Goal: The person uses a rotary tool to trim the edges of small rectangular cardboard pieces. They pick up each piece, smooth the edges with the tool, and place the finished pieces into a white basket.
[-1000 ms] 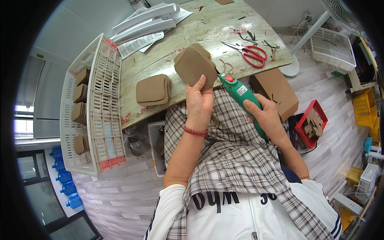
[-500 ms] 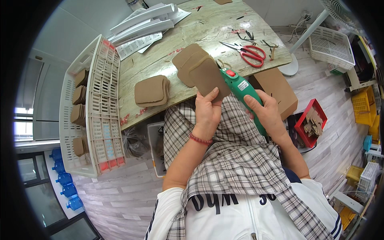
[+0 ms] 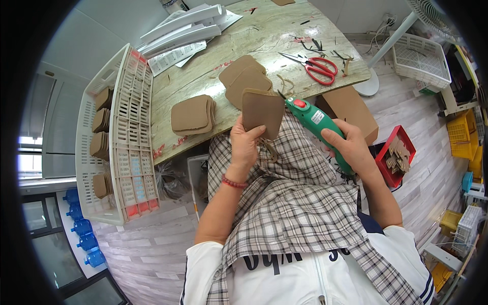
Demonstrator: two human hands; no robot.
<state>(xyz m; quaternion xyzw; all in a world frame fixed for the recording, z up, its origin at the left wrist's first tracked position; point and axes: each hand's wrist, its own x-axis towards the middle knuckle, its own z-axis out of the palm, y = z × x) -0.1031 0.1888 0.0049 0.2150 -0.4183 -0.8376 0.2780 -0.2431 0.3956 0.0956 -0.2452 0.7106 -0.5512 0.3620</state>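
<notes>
Pinched by its lower edge in my left hand (image 3: 246,145) is a brown rounded-rectangle pad (image 3: 263,114), held tilted up over my lap at the table's front edge. A thin curled tan strip (image 3: 269,152) shows just below it. My right hand (image 3: 347,145) wraps around a green electric scissors (image 3: 317,122) with a red switch. Its narrow blade tip is at the pad's upper right edge; I cannot tell whether they touch. Behind the pad lie overlapping brown pads (image 3: 248,79) on the table. To the left sits a small stack of similar pads (image 3: 192,115).
Red-handled scissors (image 3: 320,70) and dark scraps lie at the table's right. A white plastic crate (image 3: 137,137) with pad stacks stands at the left, near rolled papers (image 3: 180,28). A red tray (image 3: 413,150) of offcuts and a cardboard box (image 3: 351,114) are at the right.
My left hand has shifted left and slightly down with the pad, turning it more upright. The right hand and electric scissors have moved a little right. The curled strip has come into view below the pad.
</notes>
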